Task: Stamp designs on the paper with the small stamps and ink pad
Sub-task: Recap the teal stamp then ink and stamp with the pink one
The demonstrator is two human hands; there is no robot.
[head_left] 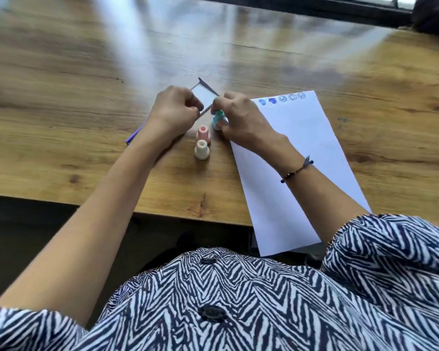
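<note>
My left hand (175, 110) is curled, its fingertips pinching the near edge of the ink pad's clear, purple-framed lid (205, 97). A purple edge of the ink pad (134, 134) sticks out from under my left wrist; the pad itself is hidden. My right hand (241, 117) grips a teal stamp (218, 119) standing upright beside the lid. A pink stamp (203, 134) and a cream stamp (201, 149) stand on the table just in front of the hands. The white paper (302, 160) lies to the right, with two blue hearts (266, 101) and three round faces (292, 97) along its top edge.
The wooden table (86, 97) stretches far to the left and back. Its front edge (112, 207) runs below my forearms, and the paper's near corner overhangs it. A dark object (433, 13) sits at the far right corner.
</note>
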